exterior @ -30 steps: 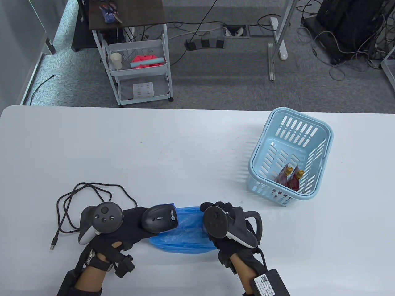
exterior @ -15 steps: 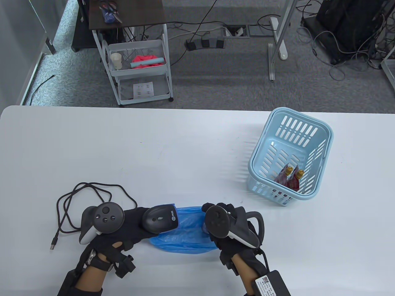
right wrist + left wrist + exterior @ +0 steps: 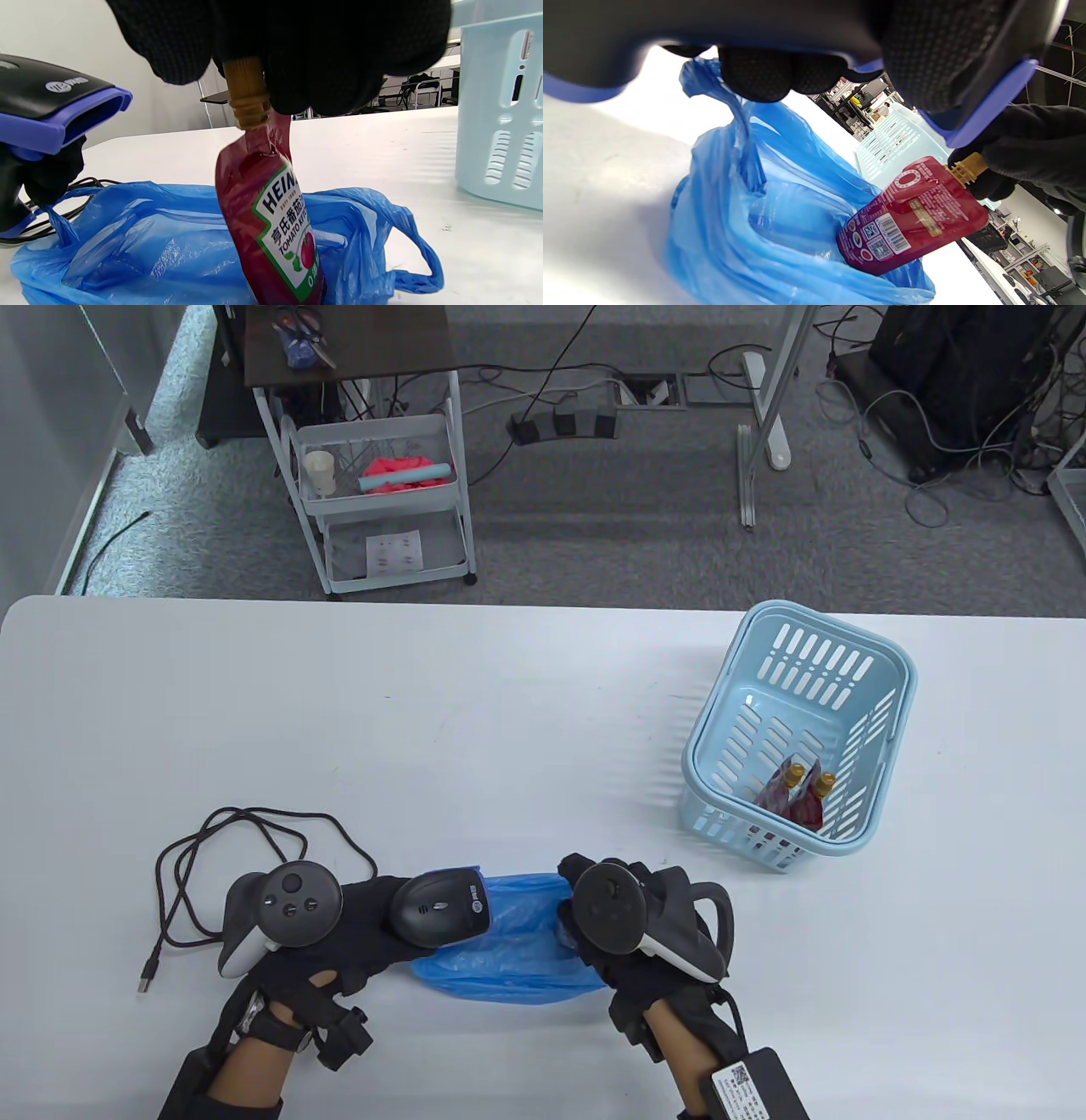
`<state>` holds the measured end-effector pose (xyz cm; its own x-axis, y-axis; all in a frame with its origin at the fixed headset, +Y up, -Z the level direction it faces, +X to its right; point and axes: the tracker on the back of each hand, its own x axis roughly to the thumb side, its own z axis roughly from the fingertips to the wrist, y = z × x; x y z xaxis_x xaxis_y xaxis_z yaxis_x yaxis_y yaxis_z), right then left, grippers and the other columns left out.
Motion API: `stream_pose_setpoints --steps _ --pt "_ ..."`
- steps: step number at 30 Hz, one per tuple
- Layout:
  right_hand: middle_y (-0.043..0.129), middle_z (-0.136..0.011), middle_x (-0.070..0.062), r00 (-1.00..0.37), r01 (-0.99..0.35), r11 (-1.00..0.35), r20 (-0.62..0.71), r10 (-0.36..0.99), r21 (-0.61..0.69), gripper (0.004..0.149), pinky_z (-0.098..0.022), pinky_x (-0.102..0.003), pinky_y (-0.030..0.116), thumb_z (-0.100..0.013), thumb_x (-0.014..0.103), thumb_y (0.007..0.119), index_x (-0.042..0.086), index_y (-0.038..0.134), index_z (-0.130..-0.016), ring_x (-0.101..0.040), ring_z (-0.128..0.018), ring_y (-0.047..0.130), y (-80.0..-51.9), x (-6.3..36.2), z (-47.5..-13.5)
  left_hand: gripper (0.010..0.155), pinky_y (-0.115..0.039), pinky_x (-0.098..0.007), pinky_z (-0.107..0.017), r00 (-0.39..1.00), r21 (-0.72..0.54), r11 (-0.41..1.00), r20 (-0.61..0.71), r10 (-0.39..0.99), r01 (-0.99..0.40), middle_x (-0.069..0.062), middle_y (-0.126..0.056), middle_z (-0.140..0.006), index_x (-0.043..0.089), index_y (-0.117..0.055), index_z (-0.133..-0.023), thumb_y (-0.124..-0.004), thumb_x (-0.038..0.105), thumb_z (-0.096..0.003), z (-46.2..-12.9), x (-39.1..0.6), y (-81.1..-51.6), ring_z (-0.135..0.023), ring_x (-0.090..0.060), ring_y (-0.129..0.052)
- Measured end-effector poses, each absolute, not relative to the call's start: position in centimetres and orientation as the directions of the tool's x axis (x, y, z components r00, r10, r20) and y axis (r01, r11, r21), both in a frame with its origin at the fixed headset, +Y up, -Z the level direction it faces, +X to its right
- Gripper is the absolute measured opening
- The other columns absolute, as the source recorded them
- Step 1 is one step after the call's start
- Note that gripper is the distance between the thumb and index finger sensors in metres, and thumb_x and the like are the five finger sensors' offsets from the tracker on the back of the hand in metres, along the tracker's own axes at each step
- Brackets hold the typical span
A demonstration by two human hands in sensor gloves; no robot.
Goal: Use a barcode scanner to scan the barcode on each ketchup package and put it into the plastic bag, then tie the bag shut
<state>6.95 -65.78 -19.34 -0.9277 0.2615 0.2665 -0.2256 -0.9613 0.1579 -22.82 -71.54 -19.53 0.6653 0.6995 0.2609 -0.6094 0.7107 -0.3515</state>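
Observation:
My left hand (image 3: 373, 918) grips a black barcode scanner (image 3: 441, 906) with a purple-blue nose (image 3: 55, 106), near the table's front edge. In the left wrist view its fingertips (image 3: 755, 80) also pinch a handle of the blue plastic bag (image 3: 746, 228). The bag (image 3: 509, 963) lies open between both hands. My right hand (image 3: 585, 886) pinches a red ketchup pouch (image 3: 271, 228) by its gold cap. The pouch hangs upright with its lower end inside the bag's mouth. Its barcode side (image 3: 895, 233) faces the left wrist camera. Two more ketchup pouches (image 3: 797, 799) stand in the basket.
A light blue slotted basket (image 3: 882, 661) stands on the table to the right of the bag. The scanner's black cable (image 3: 212, 848) loops on the table at the left, ending in a USB plug (image 3: 146, 980). A trolley stands on the floor beyond the table's far edge.
My right hand has shifted slightly to the right and toward the near edge with the pouch. The left hand, scanner and bag have stayed in place.

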Motion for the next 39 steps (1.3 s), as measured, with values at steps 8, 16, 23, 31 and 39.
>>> stream_pose_setpoints --steps 8,16,23,31,39 --pt "0.081 -0.091 -0.020 -0.919 -0.297 -0.949 0.237 0.315 0.108 0.054 -0.054 -0.054 0.072 -0.054 0.038 0.074 0.013 0.067 -0.102 -0.042 -0.072 0.084 -64.2 8.3 -19.8 0.052 -0.077 -0.053 -0.063 0.658 -0.348 0.702 0.253 0.709 -0.622 0.001 -0.089 -0.085 0.026 -0.085 -0.088 -0.089 0.050 -0.0426 -19.6 -23.0 -71.5 -0.068 -0.028 -0.098" --pt "0.080 -0.091 -0.021 -0.918 -0.350 -0.935 0.179 0.353 0.049 0.053 -0.054 -0.054 0.072 -0.055 0.036 0.074 0.013 0.067 -0.102 -0.043 -0.073 0.083 -62.3 10.4 -20.3 0.052 -0.076 -0.053 -0.063 0.657 -0.354 0.698 0.249 0.712 -0.623 0.001 -0.089 -0.085 0.026 -0.084 -0.088 -0.089 0.050 -0.0426 -19.7 -23.0 -71.6 -0.068 -0.028 -0.098" --pt "0.079 -0.093 -0.021 -0.917 -0.386 -0.923 0.107 0.383 -0.001 0.052 -0.055 -0.055 0.071 -0.055 0.034 0.073 0.013 0.067 -0.102 -0.044 -0.074 0.083 -60.6 13.1 -20.7 0.052 -0.076 -0.053 -0.063 0.656 -0.357 0.699 0.252 0.711 -0.620 0.001 -0.089 -0.085 0.026 -0.085 -0.088 -0.089 0.050 -0.0427 -19.7 -22.9 -71.6 -0.068 -0.028 -0.098" --pt "0.076 -0.096 -0.023 -0.924 -0.380 -0.924 -0.023 0.381 -0.044 0.053 -0.057 -0.057 0.070 -0.055 0.034 0.073 0.013 0.066 -0.103 -0.045 -0.077 0.080 -59.7 17.1 -21.4 0.052 -0.076 -0.053 -0.063 0.660 -0.348 0.705 0.257 0.706 -0.618 0.001 -0.089 -0.085 0.026 -0.085 -0.088 -0.089 0.050 -0.0426 -19.8 -22.9 -71.5 -0.068 -0.028 -0.098" --pt "0.071 -0.101 -0.024 -0.909 -0.370 -0.927 -0.182 0.376 -0.067 0.053 -0.058 -0.058 0.068 -0.055 0.032 0.073 0.013 0.063 -0.104 -0.047 -0.080 0.077 -59.7 20.8 -23.0 0.052 -0.076 -0.053 -0.063 0.659 -0.343 0.700 0.246 0.711 -0.627 0.000 -0.089 -0.085 0.026 -0.085 -0.088 -0.089 0.050 -0.0426 -19.9 -23.2 -71.5 -0.068 -0.028 -0.098"
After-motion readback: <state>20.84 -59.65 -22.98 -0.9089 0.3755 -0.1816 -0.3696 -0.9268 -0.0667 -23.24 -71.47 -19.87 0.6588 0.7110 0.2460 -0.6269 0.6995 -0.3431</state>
